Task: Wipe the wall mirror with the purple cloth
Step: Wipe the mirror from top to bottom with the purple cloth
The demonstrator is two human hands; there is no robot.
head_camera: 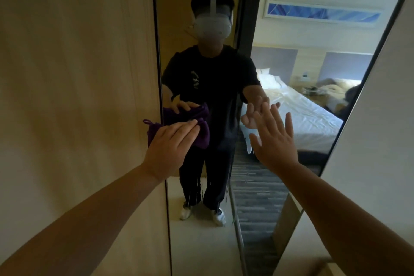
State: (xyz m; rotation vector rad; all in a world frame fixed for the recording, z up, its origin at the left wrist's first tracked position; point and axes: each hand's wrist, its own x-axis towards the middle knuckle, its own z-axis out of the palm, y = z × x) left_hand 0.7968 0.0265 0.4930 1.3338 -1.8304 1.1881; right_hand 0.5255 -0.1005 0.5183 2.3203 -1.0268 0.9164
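Purple cloth (202, 135) is being pressed flat-fingered against the mirror (280, 63) by the left hand (170, 145), right hand (274, 139) spread open, bracing nearby; sweeping rightward likely comes next.

Pale wood-grain wall panel (78, 63) fills the 9 o'clock side, grain running vertically. A plain off-white wall (380, 130) slants along the 3 o'clock side. Between them, seen only as a reflection: a bedroom. A bed with rumpled white sheets (300, 114) sits at about 2 o'clock, white pillows at its head, against grey padded headboard panels (275, 60). Second bed (336, 87) beyond it at 3 o'clock, bedding heaped. Long narrow blue picture in a white frame (322, 12) hangs high at 1 o'clock. Striped grey carpet (255, 186) at 5 o'clock; pale smooth floor (197, 242) at 6 o'clock. Bedroom bright, foreground dim.
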